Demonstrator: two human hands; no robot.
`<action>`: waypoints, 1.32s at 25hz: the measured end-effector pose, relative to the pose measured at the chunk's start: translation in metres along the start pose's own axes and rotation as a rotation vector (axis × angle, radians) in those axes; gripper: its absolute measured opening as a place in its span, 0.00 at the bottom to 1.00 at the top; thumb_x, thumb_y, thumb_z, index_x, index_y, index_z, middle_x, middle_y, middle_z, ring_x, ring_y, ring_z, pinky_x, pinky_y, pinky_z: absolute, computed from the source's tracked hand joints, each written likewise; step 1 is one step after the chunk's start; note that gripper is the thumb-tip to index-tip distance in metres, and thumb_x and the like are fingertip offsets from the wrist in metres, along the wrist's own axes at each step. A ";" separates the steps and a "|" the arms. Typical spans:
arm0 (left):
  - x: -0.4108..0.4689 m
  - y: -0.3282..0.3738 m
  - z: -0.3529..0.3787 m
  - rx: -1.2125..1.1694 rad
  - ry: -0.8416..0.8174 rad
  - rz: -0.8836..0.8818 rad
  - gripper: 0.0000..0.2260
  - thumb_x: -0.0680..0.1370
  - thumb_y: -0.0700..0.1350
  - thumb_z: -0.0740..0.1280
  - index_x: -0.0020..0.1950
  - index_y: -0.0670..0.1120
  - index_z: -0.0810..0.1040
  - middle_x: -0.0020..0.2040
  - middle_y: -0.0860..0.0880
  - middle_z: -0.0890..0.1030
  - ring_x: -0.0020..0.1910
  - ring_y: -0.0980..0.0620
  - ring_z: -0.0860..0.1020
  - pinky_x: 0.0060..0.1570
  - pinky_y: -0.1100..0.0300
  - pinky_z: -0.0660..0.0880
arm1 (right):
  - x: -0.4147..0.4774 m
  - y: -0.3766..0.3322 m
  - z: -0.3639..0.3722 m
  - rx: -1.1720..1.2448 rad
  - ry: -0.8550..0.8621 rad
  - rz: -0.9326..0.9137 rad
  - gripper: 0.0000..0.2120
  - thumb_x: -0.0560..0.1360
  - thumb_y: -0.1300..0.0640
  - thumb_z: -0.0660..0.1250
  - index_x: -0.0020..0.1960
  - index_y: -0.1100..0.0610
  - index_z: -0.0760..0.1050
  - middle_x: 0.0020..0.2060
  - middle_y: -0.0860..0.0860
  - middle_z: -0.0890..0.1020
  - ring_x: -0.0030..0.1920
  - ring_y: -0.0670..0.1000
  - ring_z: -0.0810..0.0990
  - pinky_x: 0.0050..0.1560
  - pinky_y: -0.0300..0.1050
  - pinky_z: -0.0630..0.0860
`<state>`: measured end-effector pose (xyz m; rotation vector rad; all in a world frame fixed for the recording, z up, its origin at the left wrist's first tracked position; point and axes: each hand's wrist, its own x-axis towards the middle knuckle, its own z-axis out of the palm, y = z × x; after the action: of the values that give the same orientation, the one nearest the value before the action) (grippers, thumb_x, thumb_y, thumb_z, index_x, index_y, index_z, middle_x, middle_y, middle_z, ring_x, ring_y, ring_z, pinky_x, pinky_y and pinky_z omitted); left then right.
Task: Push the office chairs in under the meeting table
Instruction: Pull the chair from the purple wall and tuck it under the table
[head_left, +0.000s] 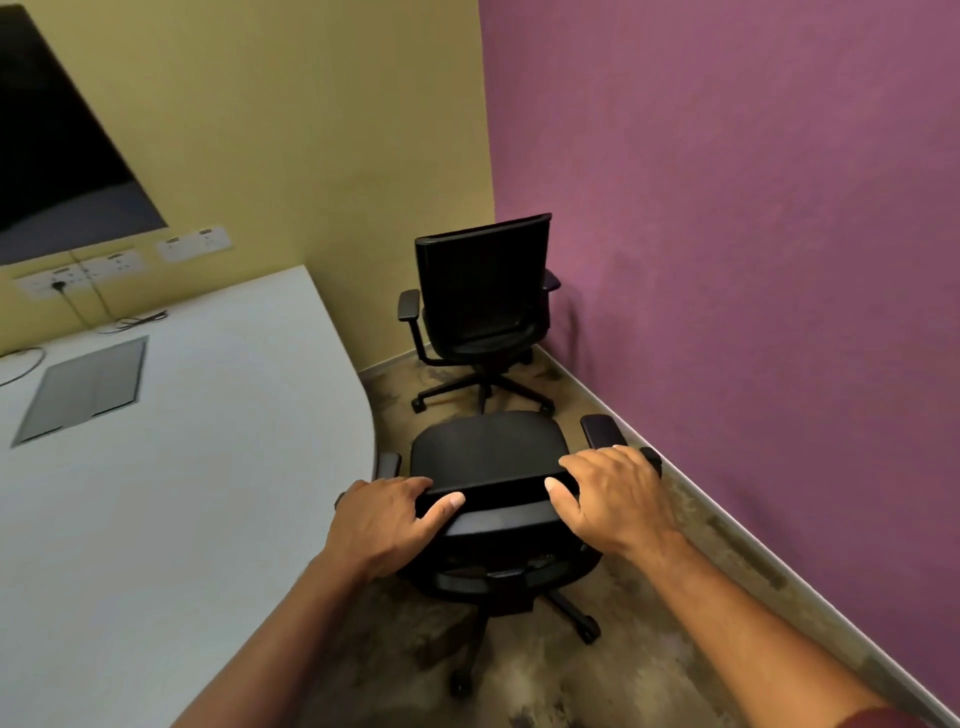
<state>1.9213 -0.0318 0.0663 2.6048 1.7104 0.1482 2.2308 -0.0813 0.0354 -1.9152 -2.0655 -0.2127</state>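
Both hands clamped on the top edge of the near black fabric office chair (488, 452): left hand (384, 519) and right hand (613, 493), each grip closed around the backrest. Chair parked just beside the curved edge of the white meeting tabletop (182, 467), seat facing along it, not under. Second black mesh-backed office chair (483, 291) well beyond the tabletop, in the corner. Step in hand, seemingly: swinging the near chair toward the tabletop. Next: turn, then roll in, armrests likely needing clearance.

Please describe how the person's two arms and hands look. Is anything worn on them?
Both forearms are bare. The left hand has no glove, and a ring seems to sit on one finger at its outer edge, though it is small and hard to confirm. The right hand is also ungloved, with no ring visible. A dark red sleeve edge shows on the right arm.
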 end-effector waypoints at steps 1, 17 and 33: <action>0.003 0.004 0.000 0.009 -0.008 -0.018 0.46 0.76 0.82 0.37 0.56 0.55 0.85 0.45 0.53 0.87 0.43 0.53 0.83 0.51 0.49 0.82 | 0.007 0.008 0.002 0.014 0.012 -0.024 0.25 0.81 0.36 0.55 0.51 0.53 0.84 0.43 0.48 0.87 0.45 0.53 0.84 0.57 0.55 0.77; 0.082 0.066 0.030 -0.066 0.077 -0.279 0.47 0.75 0.84 0.39 0.64 0.55 0.83 0.54 0.54 0.88 0.51 0.53 0.84 0.51 0.50 0.82 | 0.161 0.127 0.033 0.226 -0.037 -0.414 0.24 0.79 0.39 0.60 0.59 0.53 0.85 0.54 0.47 0.88 0.54 0.52 0.86 0.60 0.56 0.78; 0.198 0.214 0.039 0.010 0.036 -0.802 0.47 0.73 0.85 0.38 0.59 0.55 0.81 0.47 0.55 0.85 0.47 0.55 0.82 0.50 0.51 0.80 | 0.358 0.243 0.098 0.368 -0.086 -0.915 0.22 0.78 0.38 0.62 0.59 0.50 0.85 0.55 0.45 0.88 0.57 0.51 0.86 0.65 0.57 0.78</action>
<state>2.1987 0.0653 0.0554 1.7236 2.5859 0.1601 2.4398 0.3098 0.0355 -0.6937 -2.6605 0.0569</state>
